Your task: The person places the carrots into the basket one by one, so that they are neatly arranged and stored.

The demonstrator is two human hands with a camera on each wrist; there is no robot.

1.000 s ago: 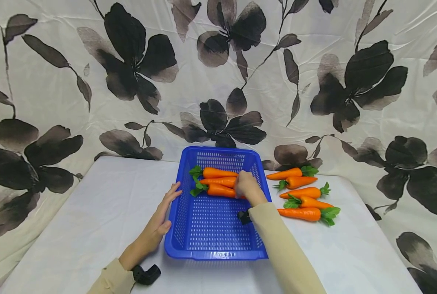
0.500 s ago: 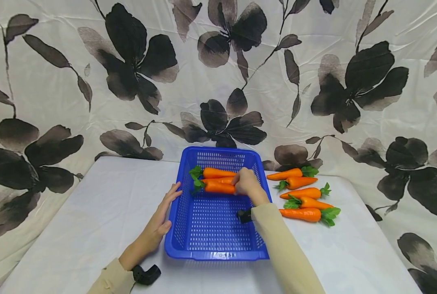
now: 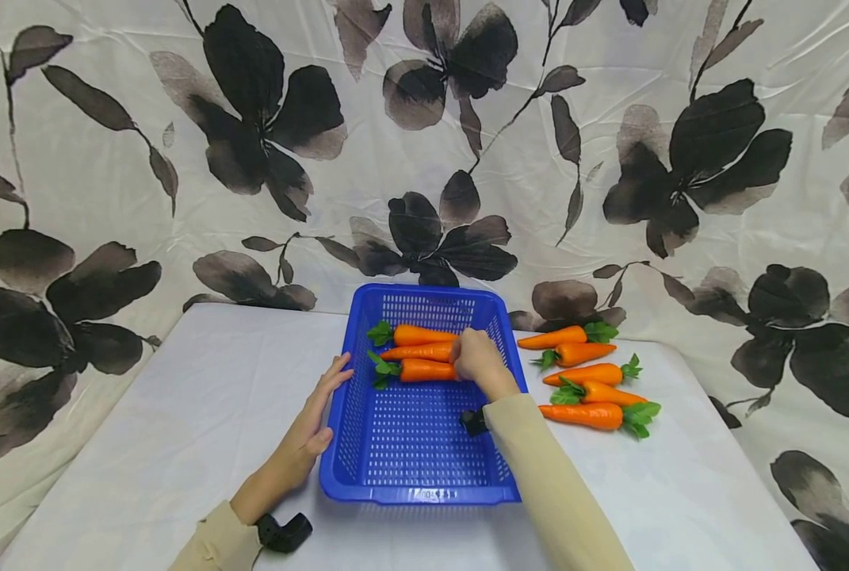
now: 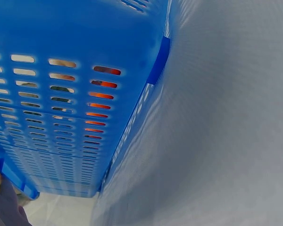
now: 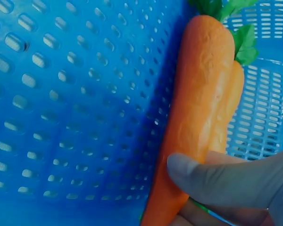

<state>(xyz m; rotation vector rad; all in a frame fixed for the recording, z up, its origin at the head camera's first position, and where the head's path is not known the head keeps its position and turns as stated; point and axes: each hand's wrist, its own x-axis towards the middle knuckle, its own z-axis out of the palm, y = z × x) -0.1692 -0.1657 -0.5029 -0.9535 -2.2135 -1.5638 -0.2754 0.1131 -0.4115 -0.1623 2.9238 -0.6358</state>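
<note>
Inside the blue plastic basket, three orange carrots lie side by side near the far end. My right hand reaches in and grips the nearest carrot toward its narrow end. In the right wrist view the thumb presses on top of that carrot, with fingers partly seen beneath it. Behind it are the middle carrot and the farthest carrot, their right ends hidden by the hand. My left hand rests its straight fingers against the basket's left rim.
Several more carrots, among them a near one, lie in a loose column on the white tabletop right of the basket. A floral cloth hangs behind the table.
The nearest carrot has shifted and settled a little lower, parallel to the others. The middle carrot's tip now shows farther left. My right hand has moved only slightly; the left stays put.
</note>
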